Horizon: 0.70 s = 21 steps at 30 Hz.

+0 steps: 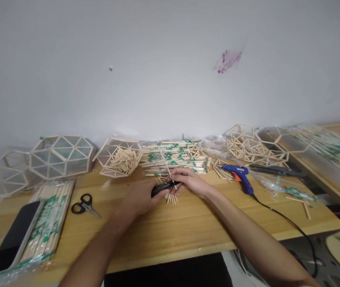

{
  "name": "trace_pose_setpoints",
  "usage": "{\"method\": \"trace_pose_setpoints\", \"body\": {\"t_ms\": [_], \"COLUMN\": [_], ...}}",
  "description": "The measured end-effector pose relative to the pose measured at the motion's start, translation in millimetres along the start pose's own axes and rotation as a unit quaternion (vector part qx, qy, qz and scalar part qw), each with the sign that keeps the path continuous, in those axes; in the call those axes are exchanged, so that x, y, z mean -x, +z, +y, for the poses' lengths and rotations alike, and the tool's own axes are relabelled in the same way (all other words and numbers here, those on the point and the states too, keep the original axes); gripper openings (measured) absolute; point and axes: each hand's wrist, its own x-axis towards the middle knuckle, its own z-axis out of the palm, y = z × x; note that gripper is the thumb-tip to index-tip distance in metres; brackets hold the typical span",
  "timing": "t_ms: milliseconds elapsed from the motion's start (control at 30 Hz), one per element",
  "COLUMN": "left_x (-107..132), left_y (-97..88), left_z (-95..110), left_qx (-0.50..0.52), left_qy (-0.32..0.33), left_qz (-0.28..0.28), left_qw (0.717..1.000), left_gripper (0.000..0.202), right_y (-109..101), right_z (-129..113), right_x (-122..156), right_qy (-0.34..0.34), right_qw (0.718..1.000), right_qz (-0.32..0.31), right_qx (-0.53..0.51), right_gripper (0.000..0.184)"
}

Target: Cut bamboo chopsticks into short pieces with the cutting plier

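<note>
My left hand point(141, 196) is closed around a black cutter-like tool point(164, 187) near the middle of the wooden table point(181, 227). My right hand point(187, 180) pinches a thin wooden stick point(164, 159) that slants up and away, its lower end at the tool. Several short cut stick pieces point(172, 198) lie under both hands. Just behind them is a pile of wrapped chopsticks point(174, 158).
A blue glue gun point(239, 175) with a black cord lies to the right. Black scissors point(83, 205), a phone point(16, 236) and a pack of sticks point(48, 221) lie left. Stick-built geometric frames point(60, 156) line the wall; one point(118, 158) holds short sticks. Pliers point(277, 170) rest at right.
</note>
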Motion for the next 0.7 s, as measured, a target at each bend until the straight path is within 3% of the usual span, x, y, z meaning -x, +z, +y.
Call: {"method": "trace_pose_setpoints", "body": {"t_ms": [700], "left_x": [-0.7], "left_y": [2.4], "left_z": [-0.3], "left_qx": [-0.024], "left_qy": [-0.015], "left_qz": [0.009], "left_qw": [1.000], "left_gripper": [0.055], "right_y": [0.7], "right_z": [2.2], "right_x": [-1.5], "right_qy": [0.016], "right_qw": [1.000], "right_qz": [0.016], "right_qx": [-0.006], "right_gripper": [0.027]}}
